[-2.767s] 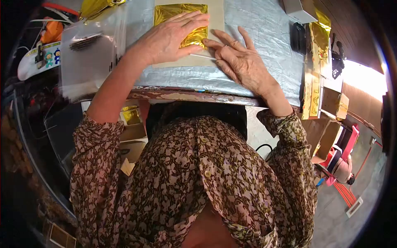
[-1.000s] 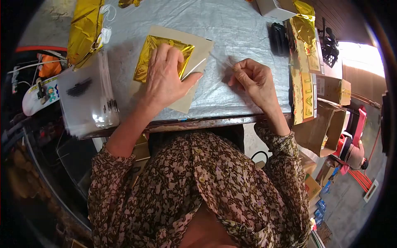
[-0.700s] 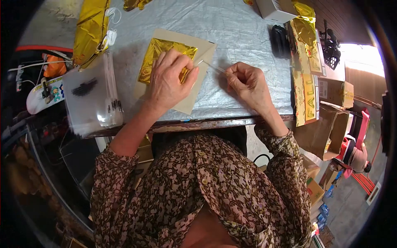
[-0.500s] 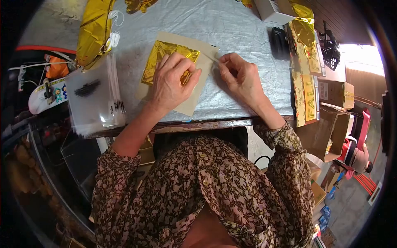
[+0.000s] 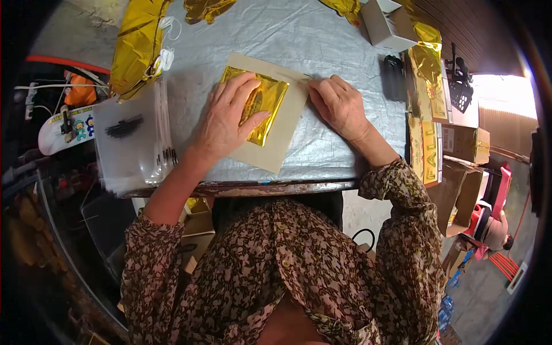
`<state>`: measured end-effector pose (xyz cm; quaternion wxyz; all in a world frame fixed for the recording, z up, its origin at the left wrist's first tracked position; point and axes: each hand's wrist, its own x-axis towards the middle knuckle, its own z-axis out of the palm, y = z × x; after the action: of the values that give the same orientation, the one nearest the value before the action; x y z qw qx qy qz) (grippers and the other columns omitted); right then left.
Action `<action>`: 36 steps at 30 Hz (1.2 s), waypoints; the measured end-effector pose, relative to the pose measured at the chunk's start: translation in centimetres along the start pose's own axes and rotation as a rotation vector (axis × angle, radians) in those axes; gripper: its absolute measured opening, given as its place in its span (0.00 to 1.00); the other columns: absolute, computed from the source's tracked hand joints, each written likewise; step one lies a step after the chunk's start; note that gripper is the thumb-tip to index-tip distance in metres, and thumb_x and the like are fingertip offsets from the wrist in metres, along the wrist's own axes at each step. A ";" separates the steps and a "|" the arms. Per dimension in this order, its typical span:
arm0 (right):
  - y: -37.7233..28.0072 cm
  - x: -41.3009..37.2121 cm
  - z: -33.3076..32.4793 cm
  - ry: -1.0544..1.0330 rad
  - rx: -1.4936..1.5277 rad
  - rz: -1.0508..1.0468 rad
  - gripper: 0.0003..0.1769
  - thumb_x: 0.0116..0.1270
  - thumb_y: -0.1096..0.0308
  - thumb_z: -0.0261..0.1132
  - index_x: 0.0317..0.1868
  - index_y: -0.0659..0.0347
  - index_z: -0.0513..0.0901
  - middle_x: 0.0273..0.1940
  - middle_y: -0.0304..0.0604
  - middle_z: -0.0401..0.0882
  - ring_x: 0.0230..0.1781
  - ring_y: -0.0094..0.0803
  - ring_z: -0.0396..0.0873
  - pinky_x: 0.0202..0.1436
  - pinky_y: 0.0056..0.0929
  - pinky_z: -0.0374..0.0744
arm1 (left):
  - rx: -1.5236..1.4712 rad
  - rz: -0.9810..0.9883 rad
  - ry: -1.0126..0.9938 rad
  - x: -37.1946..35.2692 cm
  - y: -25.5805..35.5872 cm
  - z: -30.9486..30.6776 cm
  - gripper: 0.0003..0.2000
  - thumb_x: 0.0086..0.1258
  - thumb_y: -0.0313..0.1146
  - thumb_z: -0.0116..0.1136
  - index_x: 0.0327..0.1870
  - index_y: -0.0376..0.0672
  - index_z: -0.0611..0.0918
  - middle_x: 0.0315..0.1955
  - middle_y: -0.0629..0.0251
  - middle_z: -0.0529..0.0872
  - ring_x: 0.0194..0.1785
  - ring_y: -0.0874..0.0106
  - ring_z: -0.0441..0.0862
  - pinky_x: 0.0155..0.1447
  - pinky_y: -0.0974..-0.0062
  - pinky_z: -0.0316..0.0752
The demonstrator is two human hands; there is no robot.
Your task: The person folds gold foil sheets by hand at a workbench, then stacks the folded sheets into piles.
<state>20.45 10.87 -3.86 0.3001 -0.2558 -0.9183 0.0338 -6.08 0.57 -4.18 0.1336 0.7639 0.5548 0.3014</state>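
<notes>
A folded gold foil piece lies on a beige card set at an angle on the silver-covered table. My left hand rests on the foil's left part, its fingers and thumb spread. At the card's upper right corner, my right hand is closed in a pinch; a thin strip seems to run from its fingertips across the corner, but what it grips is too small to make out.
Clear plastic sleeves lie at the left edge, below gold foil and white string. A black object, a white box and gold-lettered boxes stand right. Another person is at far right.
My left hand has opened from a bunched shape and now lies flatter on the foil. The card and foil appear slightly lower and further right in view. My right hand remains pinched at the corner.
</notes>
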 end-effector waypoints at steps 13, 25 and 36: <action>-0.3 0.7 0.7 0.007 0.219 0.081 0.16 0.57 0.81 0.78 0.47 0.64 0.88 0.40 0.44 0.86 0.34 0.39 0.82 0.36 0.33 0.82 | -0.063 -0.045 0.012 0.1 0.1 -0.3 0.31 0.70 0.45 0.71 0.67 0.36 0.76 0.68 0.54 0.76 0.70 0.54 0.76 0.74 0.55 0.69; 1.1 1.0 0.6 -0.095 0.040 -0.204 0.22 0.55 0.83 0.77 0.52 0.70 0.87 0.44 0.46 0.85 0.36 0.36 0.81 0.38 0.31 0.83 | -0.073 -0.053 0.004 0.1 -0.1 -0.3 0.31 0.67 0.45 0.73 0.66 0.36 0.77 0.67 0.56 0.77 0.68 0.55 0.77 0.73 0.56 0.70; 1.5 1.1 0.5 -0.137 0.181 -0.111 0.23 0.56 0.83 0.75 0.54 0.65 0.89 0.48 0.46 0.87 0.37 0.37 0.82 0.40 0.30 0.84 | -0.013 -0.039 -0.032 0.1 0.1 -0.4 0.34 0.67 0.45 0.73 0.71 0.37 0.77 0.69 0.57 0.78 0.71 0.56 0.75 0.75 0.56 0.69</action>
<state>20.06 12.79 -4.00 0.2600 -0.1734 -0.9427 0.1173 -6.24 0.61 -3.80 0.1534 0.7567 0.5654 0.2903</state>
